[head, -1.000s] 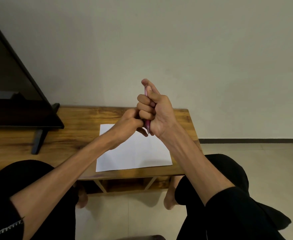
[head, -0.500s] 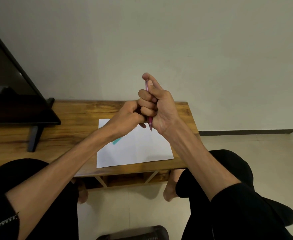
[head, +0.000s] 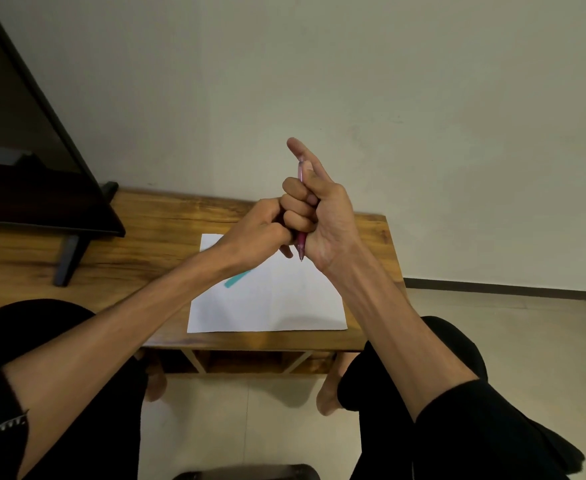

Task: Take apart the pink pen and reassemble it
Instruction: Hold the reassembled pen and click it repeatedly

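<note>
Two hands hold one pink pen (head: 301, 216) up.
Right hand (head: 322, 216) fingers (head: 296, 188) curl round it (tip down); left hand (head: 260, 230) looks fisted, its hold unclear, above the bench (head: 167, 230).

The pink pen (head: 301, 209) stands nearly upright above the table, tip pointing down toward six o'clock, top toward twelve. Its slim translucent barrel looks whole; the middle is hidden by curled fingers.
</note>
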